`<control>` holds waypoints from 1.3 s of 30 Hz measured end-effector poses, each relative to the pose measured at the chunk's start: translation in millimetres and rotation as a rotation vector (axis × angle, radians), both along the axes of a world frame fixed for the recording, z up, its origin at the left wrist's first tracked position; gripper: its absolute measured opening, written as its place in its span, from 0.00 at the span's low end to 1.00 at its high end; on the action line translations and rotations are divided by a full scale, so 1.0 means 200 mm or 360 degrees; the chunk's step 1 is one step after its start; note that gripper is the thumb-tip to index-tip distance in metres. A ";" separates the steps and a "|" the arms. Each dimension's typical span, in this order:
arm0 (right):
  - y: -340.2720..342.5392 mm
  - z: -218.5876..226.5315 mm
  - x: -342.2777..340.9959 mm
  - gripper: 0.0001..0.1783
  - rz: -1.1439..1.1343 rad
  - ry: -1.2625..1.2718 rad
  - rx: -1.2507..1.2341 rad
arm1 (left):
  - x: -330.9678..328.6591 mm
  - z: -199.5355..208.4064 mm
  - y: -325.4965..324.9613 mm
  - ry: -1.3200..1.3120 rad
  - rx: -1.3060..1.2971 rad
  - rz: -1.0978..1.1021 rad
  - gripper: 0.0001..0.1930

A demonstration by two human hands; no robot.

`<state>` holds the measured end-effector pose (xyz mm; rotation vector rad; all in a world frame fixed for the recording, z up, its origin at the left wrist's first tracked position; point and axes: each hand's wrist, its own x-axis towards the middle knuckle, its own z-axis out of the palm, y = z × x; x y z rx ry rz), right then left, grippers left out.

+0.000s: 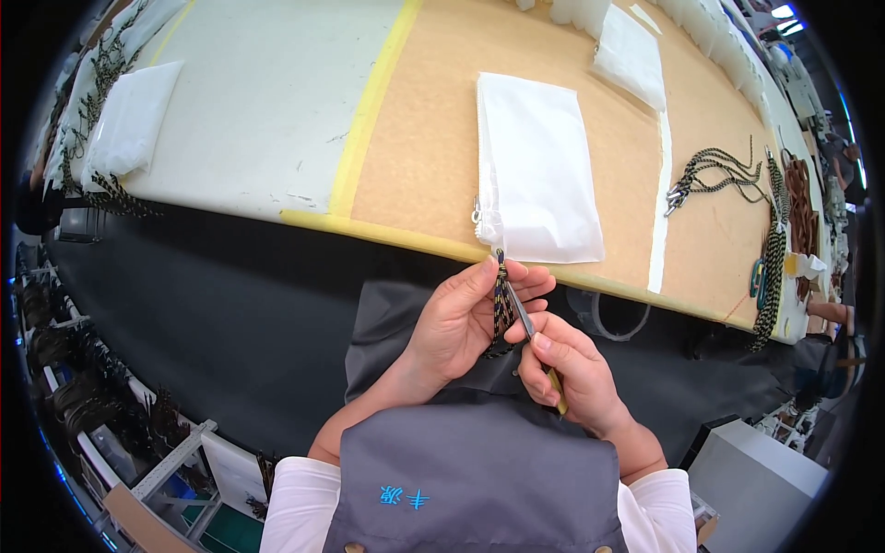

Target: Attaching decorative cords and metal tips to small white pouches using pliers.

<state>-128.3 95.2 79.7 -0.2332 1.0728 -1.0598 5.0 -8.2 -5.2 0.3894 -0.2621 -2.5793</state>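
In my left hand (pixel 452 323) is a knotted bundle of dark patterned braided cord (pixel 501 300), pinched by the thumb near its top, with strands hanging down over the palm. My right hand (pixel 572 364) grips a slim metal tool with a yellowish end (pixel 559 392), which looks like tweezers. The tool's pointed tip touches or lies close against the cord; which of the two I cannot tell. Just beyond my hands, a white zippered pouch (pixel 544 175) lies flat on the table, its zipper pull (pixel 477 214) at the left edge beside the cord's top.
Yellow tape (pixel 355 147) edges and divides the table (pixel 424 157). To the right are loose patterned cords with metal ends (pixel 714 175), a thick cord bundle (pixel 772 267), teal-handled snips (pixel 758 278) and brown cords (pixel 800 198). More white pouches (pixel 134 120) sit far left and at the back.
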 end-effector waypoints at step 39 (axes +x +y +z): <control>-0.04 -0.10 0.00 0.12 -0.0317 -0.0829 0.0073 | -0.06 0.01 0.05 -0.0310 -0.0254 0.0297 0.18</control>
